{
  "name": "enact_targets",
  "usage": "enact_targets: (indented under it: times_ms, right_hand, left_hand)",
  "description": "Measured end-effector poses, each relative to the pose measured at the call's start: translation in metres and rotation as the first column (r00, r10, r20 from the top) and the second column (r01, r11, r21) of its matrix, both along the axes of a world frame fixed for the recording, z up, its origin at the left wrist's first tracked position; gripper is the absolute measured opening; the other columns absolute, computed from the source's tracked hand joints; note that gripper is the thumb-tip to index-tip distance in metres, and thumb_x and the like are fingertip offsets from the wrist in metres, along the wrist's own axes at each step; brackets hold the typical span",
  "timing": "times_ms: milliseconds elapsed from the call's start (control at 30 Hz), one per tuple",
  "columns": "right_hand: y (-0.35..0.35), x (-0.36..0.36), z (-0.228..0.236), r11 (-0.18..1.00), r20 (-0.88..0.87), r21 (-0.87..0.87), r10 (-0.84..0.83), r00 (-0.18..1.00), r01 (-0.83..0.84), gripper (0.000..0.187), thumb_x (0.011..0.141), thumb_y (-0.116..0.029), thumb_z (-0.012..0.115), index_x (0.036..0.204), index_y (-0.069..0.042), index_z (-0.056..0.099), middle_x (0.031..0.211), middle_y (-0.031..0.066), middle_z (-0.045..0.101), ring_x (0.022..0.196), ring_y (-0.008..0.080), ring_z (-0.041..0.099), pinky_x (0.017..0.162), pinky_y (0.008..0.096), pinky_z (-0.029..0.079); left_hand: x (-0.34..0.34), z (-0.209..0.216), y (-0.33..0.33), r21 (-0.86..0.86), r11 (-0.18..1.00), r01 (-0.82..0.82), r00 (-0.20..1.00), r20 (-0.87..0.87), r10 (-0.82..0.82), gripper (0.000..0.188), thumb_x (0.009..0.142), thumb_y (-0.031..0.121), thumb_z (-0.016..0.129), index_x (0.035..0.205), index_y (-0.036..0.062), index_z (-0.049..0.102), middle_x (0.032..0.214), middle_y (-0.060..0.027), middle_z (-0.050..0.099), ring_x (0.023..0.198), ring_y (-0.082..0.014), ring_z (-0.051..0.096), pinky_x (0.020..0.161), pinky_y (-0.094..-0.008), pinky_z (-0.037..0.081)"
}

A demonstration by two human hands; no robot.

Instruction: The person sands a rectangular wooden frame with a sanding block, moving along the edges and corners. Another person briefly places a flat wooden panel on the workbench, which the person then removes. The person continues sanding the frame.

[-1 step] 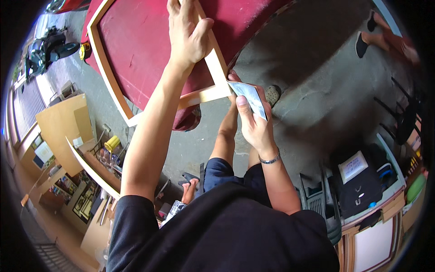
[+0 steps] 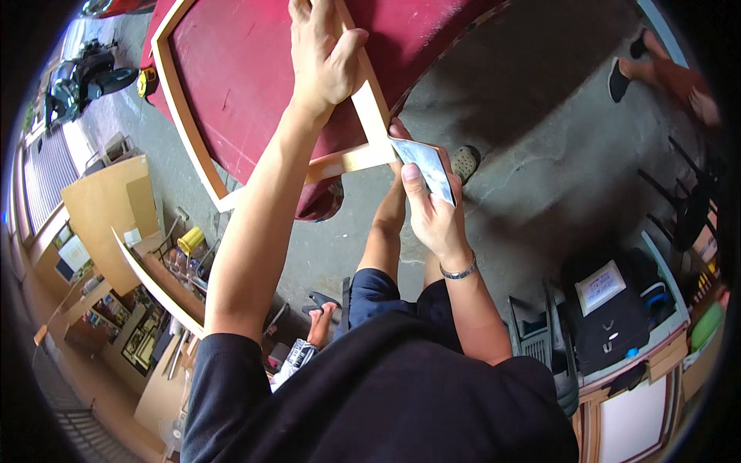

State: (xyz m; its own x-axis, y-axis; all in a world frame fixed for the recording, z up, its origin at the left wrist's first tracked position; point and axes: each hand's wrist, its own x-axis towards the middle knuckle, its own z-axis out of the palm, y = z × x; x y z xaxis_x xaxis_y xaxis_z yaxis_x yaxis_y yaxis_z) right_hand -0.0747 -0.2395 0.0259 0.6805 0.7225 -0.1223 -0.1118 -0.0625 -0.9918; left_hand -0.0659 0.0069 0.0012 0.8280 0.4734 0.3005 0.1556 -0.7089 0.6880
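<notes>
A pale wooden frame (image 2: pixel 351 161) lies on a red covered surface (image 2: pixel 255 85), its near corner jutting past the red edge. My left hand (image 2: pixel 326 65) grips the frame's right side from above, thumb across the bar; its fingertips run to the picture's top edge. At the near right corner, my right hand (image 2: pixel 438 216) pinches a folded sheet of what looks like sandpaper (image 2: pixel 424 166), with a bluish-white outer face and brownish edge. The thumb presses on that face, and the sheet touches the frame's corner. Its inner side is hidden.
A yellow tape measure (image 2: pixel 147 81) rests at the red surface's left edge. Boards (image 2: pixel 108 216) and shelves stand at left, with a motorbike (image 2: pixel 81 81) beyond. At right are a black bag (image 2: pixel 610 332) and stacked chairs (image 2: pixel 540 332). Another person's foot (image 2: pixel 617 79) shows far right.
The view has shifted very slightly. Both hands keep their places on the frame and the sandpaper.
</notes>
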Motion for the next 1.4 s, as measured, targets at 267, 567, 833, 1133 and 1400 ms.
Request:
enact_targets:
  times_ms: [267,567,833,1133,1400]
  right_hand:
    - [0.006,-0.009,-0.005,0.998,-0.108,-0.054,0.014,0.994,-0.020,0.040,0.108,-0.021,0.051,0.140,0.001,0.059,0.140,0.0193,0.061,0.116,0.0328,0.057,0.101,0.0390,0.044]
    - [0.013,0.004,0.018,0.930,-0.260,-0.336,0.060,0.964,-0.149,0.037,0.110,-0.018,0.046,0.138,0.002,0.058,0.134,0.0177,0.062,0.112,0.0255,0.064,0.094,0.0346,0.049]
    - [-0.011,-0.025,-0.010,0.997,-0.075,-0.028,-0.078,0.994,0.076,0.039,0.112,-0.022,0.044,0.137,0.004,0.059,0.137,0.0176,0.064,0.116,0.0215,0.063,0.096,0.0294,0.047]
    - [0.003,-0.007,-0.005,0.973,-0.308,-0.209,0.027,0.951,-0.096,0.041,0.112,-0.020,0.042,0.141,0.006,0.054,0.144,0.0180,0.057,0.129,0.0261,0.054,0.103,0.0342,0.043]
    - [0.000,-0.022,-0.029,0.996,-0.192,-0.040,-0.084,0.978,0.078,0.032,0.108,-0.021,0.054,0.128,0.003,0.062,0.117,0.0170,0.063,0.099,0.0252,0.064,0.084,0.0343,0.050]
  left_hand:
    - [0.006,0.001,0.005,-0.010,1.000,-0.025,1.000,0.009,0.025,0.069,0.091,0.043,0.060,0.147,0.0056,0.048,0.163,-0.0306,0.021,0.153,-0.0469,0.020,0.123,-0.0549,0.019]
    - [0.004,-0.014,0.010,0.123,0.991,-0.054,0.993,0.112,0.041,0.065,0.087,0.039,0.061,0.144,0.0089,0.051,0.158,-0.0328,0.029,0.150,-0.0508,0.025,0.121,-0.0566,0.025]
    - [0.007,-0.021,0.008,0.087,0.995,-0.056,0.987,0.153,0.042,0.065,0.082,0.030,0.062,0.142,0.0090,0.052,0.156,-0.0312,0.032,0.145,-0.0493,0.033,0.119,-0.0536,0.030]
    - [0.007,-0.020,0.009,0.096,0.995,0.001,0.981,0.193,-0.020,0.063,0.079,0.017,0.057,0.142,0.0069,0.053,0.156,-0.0287,0.033,0.149,-0.0449,0.029,0.122,-0.0515,0.026]
    - [0.008,-0.014,0.000,-0.028,0.999,-0.021,0.989,0.148,0.025,0.064,0.078,0.014,0.055,0.142,0.0062,0.054,0.158,-0.0262,0.031,0.150,-0.0418,0.027,0.125,-0.0505,0.021]
